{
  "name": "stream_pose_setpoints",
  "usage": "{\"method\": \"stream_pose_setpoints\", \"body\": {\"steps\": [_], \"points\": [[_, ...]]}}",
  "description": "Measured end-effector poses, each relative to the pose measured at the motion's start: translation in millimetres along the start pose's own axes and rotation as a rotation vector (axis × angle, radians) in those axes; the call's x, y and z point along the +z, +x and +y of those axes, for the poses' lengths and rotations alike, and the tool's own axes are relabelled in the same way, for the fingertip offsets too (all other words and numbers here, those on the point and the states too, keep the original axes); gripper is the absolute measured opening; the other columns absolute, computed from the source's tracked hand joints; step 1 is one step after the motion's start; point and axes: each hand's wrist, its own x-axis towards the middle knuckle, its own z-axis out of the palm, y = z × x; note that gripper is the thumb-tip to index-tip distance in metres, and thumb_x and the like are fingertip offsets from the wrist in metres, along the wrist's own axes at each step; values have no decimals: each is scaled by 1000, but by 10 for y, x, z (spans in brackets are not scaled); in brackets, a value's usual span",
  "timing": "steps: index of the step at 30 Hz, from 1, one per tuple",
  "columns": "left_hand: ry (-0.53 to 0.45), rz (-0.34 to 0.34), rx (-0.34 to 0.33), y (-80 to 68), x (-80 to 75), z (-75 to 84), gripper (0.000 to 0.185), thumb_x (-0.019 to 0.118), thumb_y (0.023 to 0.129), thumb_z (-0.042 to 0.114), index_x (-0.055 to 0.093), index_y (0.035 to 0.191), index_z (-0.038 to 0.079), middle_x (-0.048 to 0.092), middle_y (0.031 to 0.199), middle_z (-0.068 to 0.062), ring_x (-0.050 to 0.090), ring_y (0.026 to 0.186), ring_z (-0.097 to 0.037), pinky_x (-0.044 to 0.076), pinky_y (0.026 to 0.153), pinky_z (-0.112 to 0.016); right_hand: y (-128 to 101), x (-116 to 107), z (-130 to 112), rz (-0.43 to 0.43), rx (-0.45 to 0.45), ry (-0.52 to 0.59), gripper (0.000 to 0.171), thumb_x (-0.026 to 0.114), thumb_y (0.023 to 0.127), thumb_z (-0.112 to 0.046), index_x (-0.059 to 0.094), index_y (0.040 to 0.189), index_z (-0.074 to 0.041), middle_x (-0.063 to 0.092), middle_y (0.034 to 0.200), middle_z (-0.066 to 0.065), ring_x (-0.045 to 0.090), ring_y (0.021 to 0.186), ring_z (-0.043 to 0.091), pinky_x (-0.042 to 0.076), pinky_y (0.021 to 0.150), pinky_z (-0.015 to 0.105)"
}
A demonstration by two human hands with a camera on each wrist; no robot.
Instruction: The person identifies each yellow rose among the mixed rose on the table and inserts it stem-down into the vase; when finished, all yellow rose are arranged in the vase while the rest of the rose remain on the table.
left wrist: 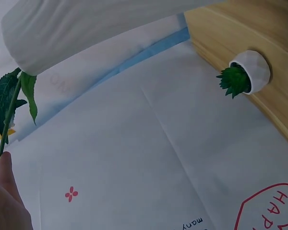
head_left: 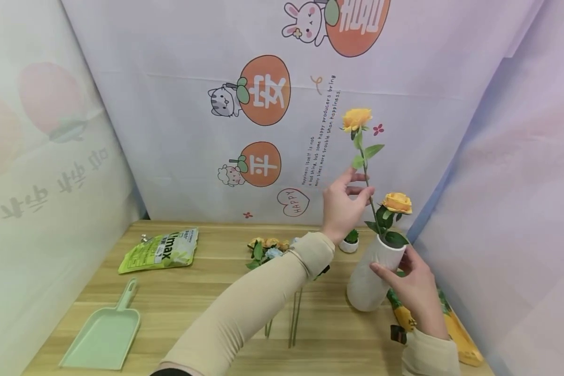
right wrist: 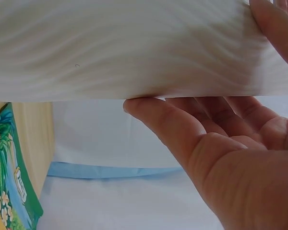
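My left hand (head_left: 344, 205) pinches the thin green stem of a long artificial yellow flower (head_left: 356, 119), whose bloom stands high against the cloth backdrop. The lower end of that stem reaches the mouth of a white vase (head_left: 367, 279). Another yellow rose (head_left: 397, 202) stands in the vase, its dark leaves over the rim. My right hand (head_left: 417, 290) holds the vase near its top, thumb on the near side; the vase leans to the right. In the right wrist view, the thumb (right wrist: 158, 115) lies along the rippled vase wall (right wrist: 110, 52).
More artificial flowers (head_left: 270, 245) lie mid-table, partly hidden behind my left sleeve. A small potted succulent (head_left: 350, 242) stands behind the vase. On the left are a green bag (head_left: 162, 250) and a green dustpan (head_left: 105, 334). A yellow-and-green package (head_left: 462, 339) lies at the right.
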Motion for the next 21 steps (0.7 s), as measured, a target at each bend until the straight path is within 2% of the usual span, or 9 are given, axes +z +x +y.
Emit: {"method": "stream_pose_setpoints", "body": {"steps": [6, 11, 14, 21], "points": [[96, -81, 60, -65, 41, -81, 32, 79, 98, 0, 71, 129, 6, 76, 121, -8, 77, 94, -5, 62, 73, -18, 4, -4, 17, 6, -26, 9, 88, 83, 94, -52, 42, 162, -14, 57, 152, 25, 56, 136, 46, 47, 108, 70], [160, -158, 91, -136, 58, -136, 34, 79, 99, 4, 71, 131, 8, 76, 122, -10, 76, 95, -3, 60, 75, -14, 6, -9, 16, 5, -33, 8, 88, 83, 94, -52, 42, 163, -15, 58, 151, 25, 57, 135, 45, 48, 107, 70], [173, -182, 75, -187, 73, -164, 39, 79, 99, 4, 70, 136, 8, 77, 121, -10, 75, 94, -2, 59, 76, -13, 9, -9, 19, 0, -33, 4, 90, 83, 94, -53, 40, 164, -15, 57, 152, 25, 57, 135, 46, 49, 107, 70], [158, -228, -33, -316, 93, -242, 47, 79, 99, 3, 66, 144, 3, 78, 120, -9, 73, 93, 2, 59, 79, -13, 15, -14, 26, -4, -29, 7, 92, 83, 93, -54, 38, 165, -16, 56, 153, 25, 56, 136, 45, 48, 108, 70]]}}
